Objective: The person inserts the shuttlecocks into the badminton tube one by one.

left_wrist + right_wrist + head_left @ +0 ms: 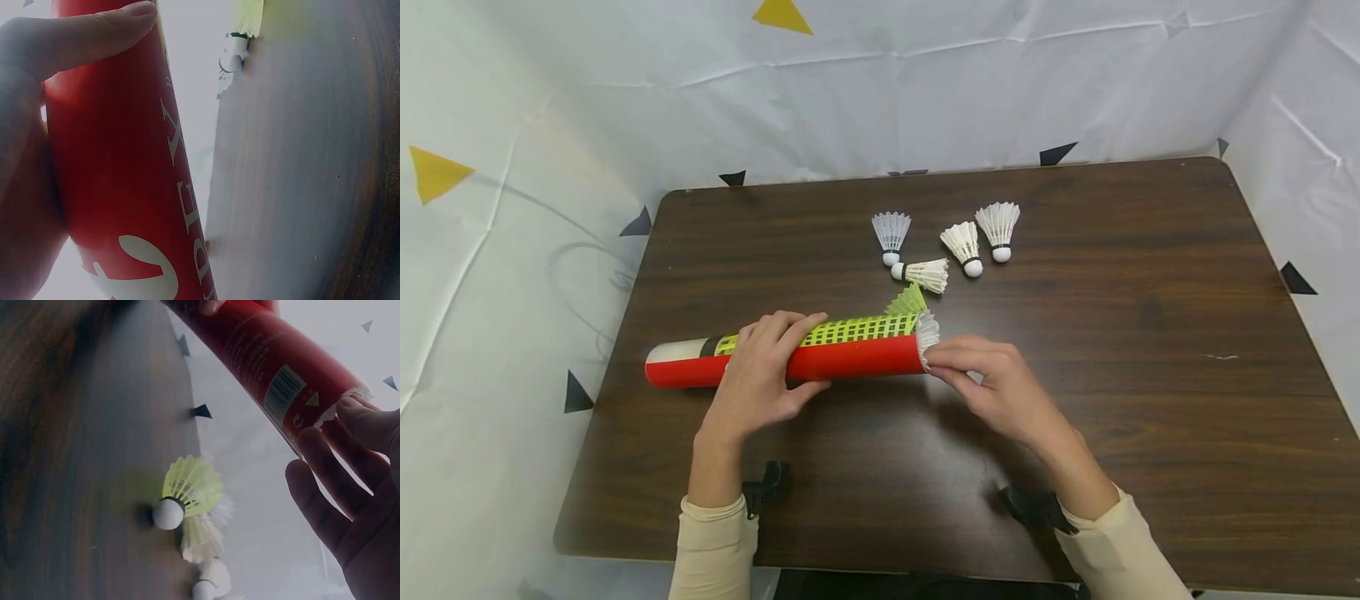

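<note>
A red and yellow-green shuttlecock tube (861, 360) lies crosswise in front of me, its open end to the right. My left hand (758, 375) grips it around the middle, thumb on the near side; the left wrist view shows that thumb across the red tube (112, 144). White feathers of a shuttlecock (928, 332) stick out of the open end, while its cork is hidden inside. At those feathers, my right hand (1000, 385) pinches the edge between thumb and fingers. Just behind the tube sits a yellow-green shuttlecock (908, 300), whose white base shows in the right wrist view.
Several white shuttlecocks lie beyond the tube, among them one on its side (929, 274) and one farther right (998, 222). Everything rests on a dark wooden table (1135, 350). White sheeting (850, 117) with yellow and black triangles stands around its back and sides.
</note>
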`<state>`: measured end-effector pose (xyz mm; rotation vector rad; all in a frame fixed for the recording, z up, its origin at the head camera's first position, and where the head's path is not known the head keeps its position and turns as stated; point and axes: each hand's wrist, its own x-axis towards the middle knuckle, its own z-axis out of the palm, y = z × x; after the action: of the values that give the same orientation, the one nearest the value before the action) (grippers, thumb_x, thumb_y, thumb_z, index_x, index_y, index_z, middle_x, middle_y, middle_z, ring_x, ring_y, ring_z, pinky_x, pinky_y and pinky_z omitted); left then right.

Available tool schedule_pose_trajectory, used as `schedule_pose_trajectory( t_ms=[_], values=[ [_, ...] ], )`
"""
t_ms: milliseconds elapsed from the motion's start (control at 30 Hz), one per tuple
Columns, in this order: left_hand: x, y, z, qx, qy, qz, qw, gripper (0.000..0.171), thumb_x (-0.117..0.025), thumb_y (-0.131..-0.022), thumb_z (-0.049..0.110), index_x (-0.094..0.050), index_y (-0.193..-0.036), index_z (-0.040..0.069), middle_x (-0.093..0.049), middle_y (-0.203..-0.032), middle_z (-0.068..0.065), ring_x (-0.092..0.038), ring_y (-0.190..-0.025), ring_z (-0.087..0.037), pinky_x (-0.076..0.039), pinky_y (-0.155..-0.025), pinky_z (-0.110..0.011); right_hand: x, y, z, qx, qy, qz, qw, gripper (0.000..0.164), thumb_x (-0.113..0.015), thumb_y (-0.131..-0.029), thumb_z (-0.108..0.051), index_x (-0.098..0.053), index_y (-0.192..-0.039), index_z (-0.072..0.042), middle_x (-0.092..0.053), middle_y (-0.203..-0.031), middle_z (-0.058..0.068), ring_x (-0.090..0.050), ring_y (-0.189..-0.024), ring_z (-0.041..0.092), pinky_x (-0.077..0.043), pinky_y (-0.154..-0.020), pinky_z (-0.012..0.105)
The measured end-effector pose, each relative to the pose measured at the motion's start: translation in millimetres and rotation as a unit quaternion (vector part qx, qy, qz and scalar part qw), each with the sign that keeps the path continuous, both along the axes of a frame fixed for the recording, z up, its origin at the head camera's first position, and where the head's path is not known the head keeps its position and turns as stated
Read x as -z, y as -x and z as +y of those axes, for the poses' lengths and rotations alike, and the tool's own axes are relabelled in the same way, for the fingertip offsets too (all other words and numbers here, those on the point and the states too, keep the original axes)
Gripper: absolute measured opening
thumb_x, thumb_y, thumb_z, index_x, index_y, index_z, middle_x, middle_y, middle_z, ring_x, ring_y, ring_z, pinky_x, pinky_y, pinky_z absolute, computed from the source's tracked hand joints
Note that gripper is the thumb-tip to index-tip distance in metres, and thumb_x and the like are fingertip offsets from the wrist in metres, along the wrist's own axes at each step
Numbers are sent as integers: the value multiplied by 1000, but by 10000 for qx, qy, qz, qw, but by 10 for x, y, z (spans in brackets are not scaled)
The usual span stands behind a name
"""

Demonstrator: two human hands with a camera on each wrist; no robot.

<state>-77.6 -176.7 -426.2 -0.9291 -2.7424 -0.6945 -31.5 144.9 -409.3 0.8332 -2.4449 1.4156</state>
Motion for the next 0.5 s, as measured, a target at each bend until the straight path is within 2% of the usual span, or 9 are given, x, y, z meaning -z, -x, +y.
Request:
schedule_pose_trajectory(
  t_ms=[100,500],
  values=[
    [0,0,-1,-23,-4,-4,10000,89,-89,-66,34,-47,-143,22,-53,-128,-1,-48,-116,-22,-37,-97,-51,-7,18,0,-36,-70,44,10000,29,-75,-81,6,-76,-106,-7,-72,-105,0,-66,-97,17,-53,-86,32],
    [22,8,-5,-13,100,133,9999,89,-88,-66,35,-46,-144,25,-53,-126,0,-49,-114,-21,-37,-96,-48,-5,132,6,-306,-178,220,9991,23,-74,-79,9,-76,-100,-3,-73,-99,2,-67,-94,18,-53,-85,32]
  ],
)
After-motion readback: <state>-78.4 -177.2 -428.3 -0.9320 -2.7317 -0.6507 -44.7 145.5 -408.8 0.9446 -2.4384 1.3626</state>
